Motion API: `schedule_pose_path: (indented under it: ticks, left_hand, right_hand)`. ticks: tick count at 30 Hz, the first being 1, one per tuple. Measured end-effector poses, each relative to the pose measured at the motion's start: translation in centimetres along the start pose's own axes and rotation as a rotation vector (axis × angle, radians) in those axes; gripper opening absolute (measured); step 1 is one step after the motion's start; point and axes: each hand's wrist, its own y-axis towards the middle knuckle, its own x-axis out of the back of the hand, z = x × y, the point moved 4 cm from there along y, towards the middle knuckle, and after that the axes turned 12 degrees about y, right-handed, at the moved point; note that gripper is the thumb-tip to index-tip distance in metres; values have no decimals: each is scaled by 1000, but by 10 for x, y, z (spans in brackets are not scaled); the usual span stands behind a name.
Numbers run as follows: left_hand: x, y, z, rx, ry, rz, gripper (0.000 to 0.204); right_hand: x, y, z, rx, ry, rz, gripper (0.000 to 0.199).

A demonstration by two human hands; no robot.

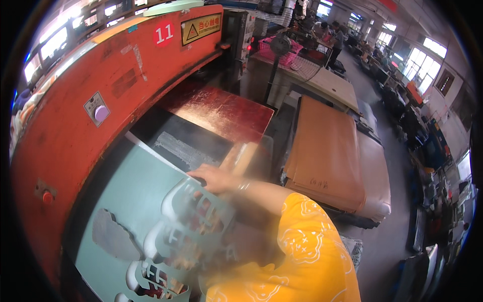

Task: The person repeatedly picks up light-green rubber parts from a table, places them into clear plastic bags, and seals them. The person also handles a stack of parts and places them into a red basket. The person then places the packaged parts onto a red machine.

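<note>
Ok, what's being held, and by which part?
The right hand appears to hold the pale green sheet by its far edge, near the right corner. The left hand is out of view.

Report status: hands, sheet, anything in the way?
Right hand at edge of green sheet; left hand out of view. Sheet has cut-outs along its right side. Possible obstruction: orange machine close on its left.

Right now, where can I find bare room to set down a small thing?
The broad top of the brown sheet stack looks bare, right of the red board. The red board, between it and the orange machine, also looks bare. Crowded: the green sheet, with cut-outs, a gray notched shape and the right hand at its edge.
</note>
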Motion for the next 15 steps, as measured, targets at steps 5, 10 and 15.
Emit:
schedule_pose_path:
  ticks: [5, 10, 15]
  left_hand:
    - [-20, 8, -3, -10, 42, -39, 54]
    - [-33, 27, -2, -31, 49, -69, 60]
    - [-35, 36, 41, -38, 22, -67, 67]
  right_hand:
    - [-4, 12, -15, 180, -159, -66, 67]
    - [-9, 21, -21, 280, -214, -140, 65]
    - [-8, 27, -24, 46, -171, -47, 62]
